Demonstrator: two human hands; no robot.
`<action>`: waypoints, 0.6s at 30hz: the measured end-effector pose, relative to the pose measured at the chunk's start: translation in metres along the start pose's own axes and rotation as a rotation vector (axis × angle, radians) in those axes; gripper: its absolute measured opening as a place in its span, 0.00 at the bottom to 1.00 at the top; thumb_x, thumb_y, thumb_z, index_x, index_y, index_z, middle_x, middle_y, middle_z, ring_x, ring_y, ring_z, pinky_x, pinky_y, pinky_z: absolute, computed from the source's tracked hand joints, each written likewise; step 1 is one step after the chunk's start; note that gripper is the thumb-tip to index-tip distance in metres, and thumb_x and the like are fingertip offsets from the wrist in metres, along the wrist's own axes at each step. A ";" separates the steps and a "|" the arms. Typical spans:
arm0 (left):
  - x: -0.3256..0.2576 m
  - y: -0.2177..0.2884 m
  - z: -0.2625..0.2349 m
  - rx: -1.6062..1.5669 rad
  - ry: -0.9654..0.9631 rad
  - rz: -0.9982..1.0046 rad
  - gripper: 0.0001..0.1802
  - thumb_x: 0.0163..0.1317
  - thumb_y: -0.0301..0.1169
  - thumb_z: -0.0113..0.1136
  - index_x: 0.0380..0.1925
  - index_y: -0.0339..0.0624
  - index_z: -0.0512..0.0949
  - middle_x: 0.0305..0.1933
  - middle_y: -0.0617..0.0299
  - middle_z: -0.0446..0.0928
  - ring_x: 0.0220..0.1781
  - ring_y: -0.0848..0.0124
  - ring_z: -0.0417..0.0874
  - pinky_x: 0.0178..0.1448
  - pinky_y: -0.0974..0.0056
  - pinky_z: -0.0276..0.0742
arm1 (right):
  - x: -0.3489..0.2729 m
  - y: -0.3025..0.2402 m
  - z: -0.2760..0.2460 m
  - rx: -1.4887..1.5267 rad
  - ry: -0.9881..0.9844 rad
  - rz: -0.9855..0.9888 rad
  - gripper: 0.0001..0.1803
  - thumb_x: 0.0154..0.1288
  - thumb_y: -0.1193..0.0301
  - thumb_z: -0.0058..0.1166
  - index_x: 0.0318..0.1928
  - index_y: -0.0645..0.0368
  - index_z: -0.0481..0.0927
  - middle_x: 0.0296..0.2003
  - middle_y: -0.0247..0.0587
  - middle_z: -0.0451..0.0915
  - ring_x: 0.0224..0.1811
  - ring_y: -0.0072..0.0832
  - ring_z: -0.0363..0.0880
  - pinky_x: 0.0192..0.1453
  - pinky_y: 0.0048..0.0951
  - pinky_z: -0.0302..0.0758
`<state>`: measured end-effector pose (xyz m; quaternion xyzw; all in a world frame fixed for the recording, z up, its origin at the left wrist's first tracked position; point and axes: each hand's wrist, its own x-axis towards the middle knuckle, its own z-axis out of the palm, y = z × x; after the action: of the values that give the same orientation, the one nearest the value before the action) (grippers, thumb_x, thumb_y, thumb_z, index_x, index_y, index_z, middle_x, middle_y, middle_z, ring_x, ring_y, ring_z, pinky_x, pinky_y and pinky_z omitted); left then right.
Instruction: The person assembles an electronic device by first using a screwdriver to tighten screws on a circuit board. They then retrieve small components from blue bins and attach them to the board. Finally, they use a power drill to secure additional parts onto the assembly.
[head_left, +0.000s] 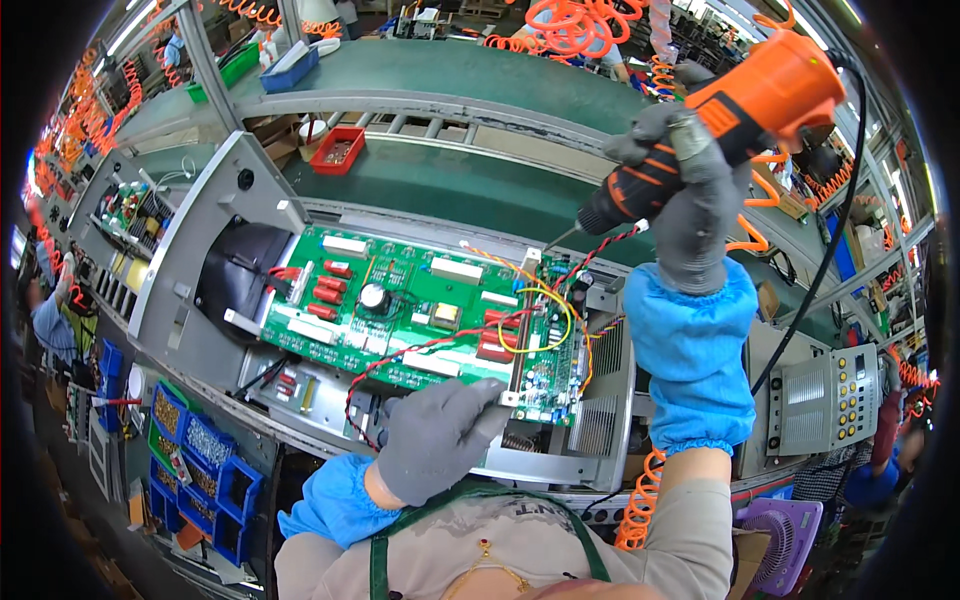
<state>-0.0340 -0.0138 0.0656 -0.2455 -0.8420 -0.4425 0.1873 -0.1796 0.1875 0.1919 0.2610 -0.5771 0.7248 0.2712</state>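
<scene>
A grey metal chassis [185, 270] lies before me with a large green circuit board [390, 305] mounted in it. A smaller green board [550, 345] stands on edge at its right end, with red and yellow wires looped over it. My left hand [435, 435], in a grey glove, rests its fingertips against the lower corner of that upright board. My right hand [690, 190], also gloved, grips an orange and black electric screwdriver [735, 120]. Its bit points down-left at the top of the upright board.
A green conveyor [450, 185] runs behind the chassis, with a red tray [338, 150] of small parts on it. Blue and green bins [195, 450] of screws sit at lower left. A grey panel with buttons [825, 400] lies at right. Orange coiled hoses hang overhead.
</scene>
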 end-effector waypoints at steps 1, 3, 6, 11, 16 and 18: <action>0.000 0.000 -0.001 0.001 -0.012 -0.011 0.16 0.48 0.26 0.68 0.39 0.39 0.79 0.16 0.60 0.67 0.15 0.68 0.69 0.20 0.64 0.63 | 0.001 0.003 -0.001 0.018 -0.018 0.029 0.26 0.62 0.70 0.50 0.59 0.66 0.62 0.29 0.41 0.76 0.25 0.28 0.75 0.34 0.33 0.78; 0.001 0.000 0.000 0.000 -0.014 -0.017 0.15 0.48 0.26 0.68 0.38 0.39 0.79 0.16 0.61 0.67 0.15 0.68 0.69 0.19 0.64 0.62 | 0.001 0.004 0.003 0.012 -0.029 0.033 0.26 0.62 0.71 0.50 0.59 0.65 0.62 0.29 0.41 0.76 0.26 0.28 0.74 0.33 0.33 0.77; 0.001 0.000 0.001 0.000 0.002 -0.010 0.15 0.48 0.25 0.68 0.38 0.39 0.79 0.16 0.61 0.67 0.15 0.68 0.69 0.19 0.64 0.62 | 0.001 0.005 0.002 -0.016 -0.045 0.040 0.25 0.62 0.72 0.50 0.59 0.66 0.62 0.28 0.42 0.76 0.26 0.28 0.74 0.33 0.33 0.77; 0.002 0.000 0.001 0.007 -0.011 -0.019 0.14 0.49 0.25 0.68 0.37 0.38 0.80 0.16 0.61 0.69 0.15 0.69 0.70 0.20 0.64 0.64 | 0.000 0.008 -0.003 0.120 -0.025 0.079 0.25 0.57 0.80 0.56 0.56 0.64 0.67 0.29 0.45 0.77 0.25 0.28 0.78 0.29 0.28 0.78; 0.002 0.000 0.001 0.010 -0.023 -0.029 0.13 0.49 0.26 0.68 0.37 0.38 0.80 0.17 0.60 0.70 0.16 0.69 0.70 0.20 0.64 0.64 | -0.001 0.008 0.000 0.063 -0.010 0.080 0.24 0.57 0.79 0.56 0.55 0.64 0.67 0.30 0.44 0.78 0.25 0.28 0.80 0.30 0.28 0.78; 0.001 0.000 0.001 0.012 -0.025 -0.033 0.13 0.49 0.26 0.68 0.36 0.38 0.80 0.17 0.60 0.70 0.16 0.69 0.70 0.20 0.64 0.64 | 0.001 0.008 0.001 0.037 -0.011 0.080 0.24 0.57 0.79 0.56 0.55 0.64 0.68 0.30 0.44 0.78 0.25 0.28 0.81 0.30 0.28 0.78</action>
<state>-0.0352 -0.0125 0.0658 -0.2360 -0.8507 -0.4373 0.1712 -0.1857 0.1850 0.1869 0.2466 -0.5749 0.7442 0.2341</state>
